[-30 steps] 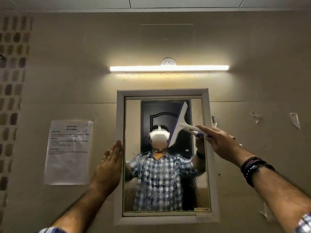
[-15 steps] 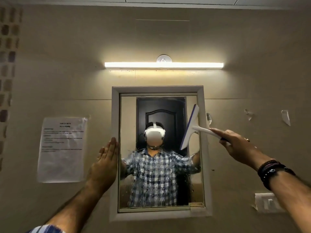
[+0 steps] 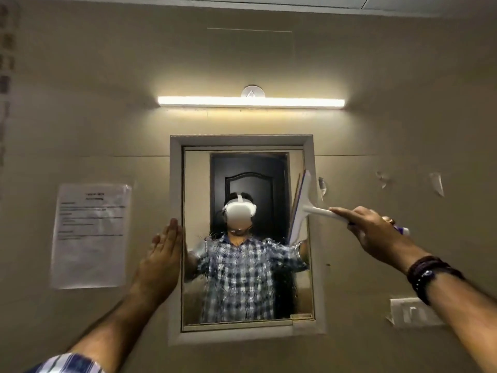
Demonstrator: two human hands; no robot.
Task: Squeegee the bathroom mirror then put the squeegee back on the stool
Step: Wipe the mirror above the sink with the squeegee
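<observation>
A small framed mirror point(image 3: 308, 292) hangs on the beige wall, its lower glass speckled with water drops. My right hand point(image 3: 373, 232) grips the handle of a white squeegee point(image 3: 302, 208). Its blade stands nearly upright against the mirror's right edge, partly over the frame. My left hand point(image 3: 164, 254) lies flat with fingers together on the mirror's left frame, holding nothing. The stool is out of view.
A lit tube light point(image 3: 250, 101) runs above the mirror. A printed paper notice point(image 3: 90, 235) is stuck to the wall at the left. A white switch plate point(image 3: 412, 310) sits low on the right, with torn tape bits point(image 3: 435, 184) higher up.
My right hand has drawn the squeegee rightward across the glass, from near the middle to the mirror's right edge. My left hand has stayed on the left frame.
</observation>
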